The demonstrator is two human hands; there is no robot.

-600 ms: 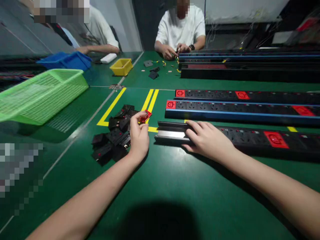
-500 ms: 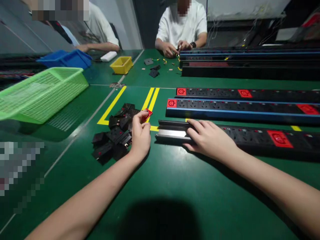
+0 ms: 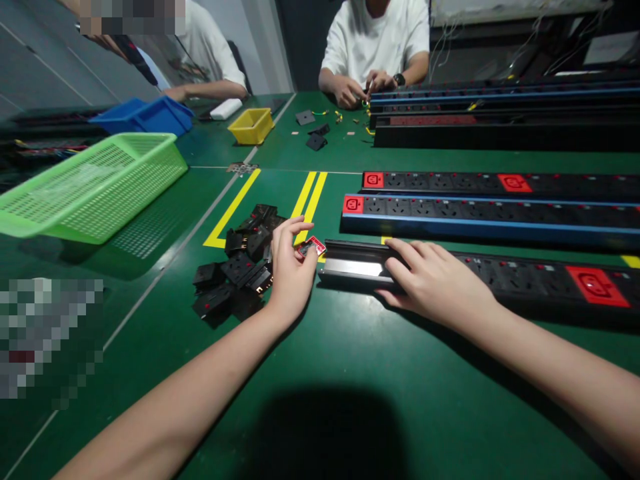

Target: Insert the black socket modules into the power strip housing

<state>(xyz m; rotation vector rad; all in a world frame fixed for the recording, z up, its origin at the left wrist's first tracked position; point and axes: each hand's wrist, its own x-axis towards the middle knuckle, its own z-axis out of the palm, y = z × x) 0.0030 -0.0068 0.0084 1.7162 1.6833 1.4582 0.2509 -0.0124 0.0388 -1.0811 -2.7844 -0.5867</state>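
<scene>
My left hand pinches a small red socket module between thumb and fingertips, just left of the open end of a long black power strip. My right hand lies flat on that strip near its bare metal end, pressing it to the green table. A heap of black socket modules lies right beside my left hand.
Two more power strips lie behind, further long strips at the back right. A green mesh basket, blue bins and a yellow bin stand at the left. Two people in white shirts work at the far end.
My left hand has carried the red module to the right and lower, close to the strip's open end. My right hand stays on the strip. The view has shifted slightly.
</scene>
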